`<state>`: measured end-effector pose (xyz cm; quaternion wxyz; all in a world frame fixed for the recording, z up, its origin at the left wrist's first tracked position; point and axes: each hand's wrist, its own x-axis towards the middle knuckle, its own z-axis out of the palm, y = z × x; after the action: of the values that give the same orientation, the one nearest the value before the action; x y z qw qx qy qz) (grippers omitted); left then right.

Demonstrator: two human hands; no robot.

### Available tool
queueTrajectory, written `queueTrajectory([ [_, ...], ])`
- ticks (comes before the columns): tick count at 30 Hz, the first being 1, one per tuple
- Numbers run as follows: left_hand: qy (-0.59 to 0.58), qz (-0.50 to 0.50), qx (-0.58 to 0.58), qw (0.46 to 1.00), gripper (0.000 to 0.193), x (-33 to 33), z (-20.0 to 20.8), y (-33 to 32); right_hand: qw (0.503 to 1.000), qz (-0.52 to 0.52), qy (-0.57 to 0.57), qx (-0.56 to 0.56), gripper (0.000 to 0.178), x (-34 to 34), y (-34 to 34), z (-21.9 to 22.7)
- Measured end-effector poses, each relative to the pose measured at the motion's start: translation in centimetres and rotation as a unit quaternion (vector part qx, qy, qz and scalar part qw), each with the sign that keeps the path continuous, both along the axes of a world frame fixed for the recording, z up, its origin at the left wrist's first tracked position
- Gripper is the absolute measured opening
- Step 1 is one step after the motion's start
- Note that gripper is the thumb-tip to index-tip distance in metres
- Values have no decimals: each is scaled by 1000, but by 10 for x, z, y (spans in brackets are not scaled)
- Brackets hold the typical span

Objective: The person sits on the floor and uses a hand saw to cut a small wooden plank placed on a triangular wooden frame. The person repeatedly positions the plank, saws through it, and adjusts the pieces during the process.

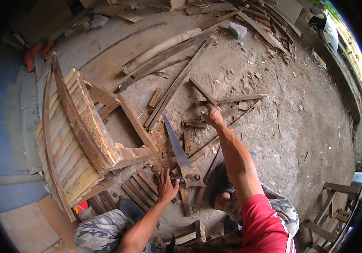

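Observation:
My right hand [213, 117] reaches forward, closed around the end of a short strip of wood [203, 90]. The strip slants up and to the left over other wood pieces on the ground. My left hand [167, 185] is lower down, its fingers spread, above a row of short wood strips [141, 187]. Just right of it lies a handsaw [174, 141], blade pointing away and wooden handle towards me. A dark object [180, 181] sits between my left thumb and the saw handle; its kind is unclear.
A slatted wooden frame [73, 130] with curved rails stands at left. Long boards [179, 82] and a round pole [162, 50] lie ahead. Scrap wood [269, 33] and a grey stone block [237, 30] are at the far right. A wooden rack [330, 211] stands at lower right.

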<state>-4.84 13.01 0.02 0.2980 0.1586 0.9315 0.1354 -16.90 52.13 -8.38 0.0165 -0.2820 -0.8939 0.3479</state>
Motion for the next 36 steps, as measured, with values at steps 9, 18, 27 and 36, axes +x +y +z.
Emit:
queueTrajectory([
  [9, 3, -24, 35, 999, 77, 21, -5, -7, 991, -37, -23, 128, 80, 7, 29, 57],
  [18, -26, 16, 61, 998, 75, 41, 7, -31, 961, 60, -192, 191, 42, 21, 11, 22],
  [27, -12, 91, 99, 991, 70, 50, 17, -37, 937, 205, -79, 272, 34, 43, -67, 77],
  [36, -42, 254, 440, 861, 62, 15, 88, 16, 920, 360, 60, 142, 47, 60, -143, 223],
])
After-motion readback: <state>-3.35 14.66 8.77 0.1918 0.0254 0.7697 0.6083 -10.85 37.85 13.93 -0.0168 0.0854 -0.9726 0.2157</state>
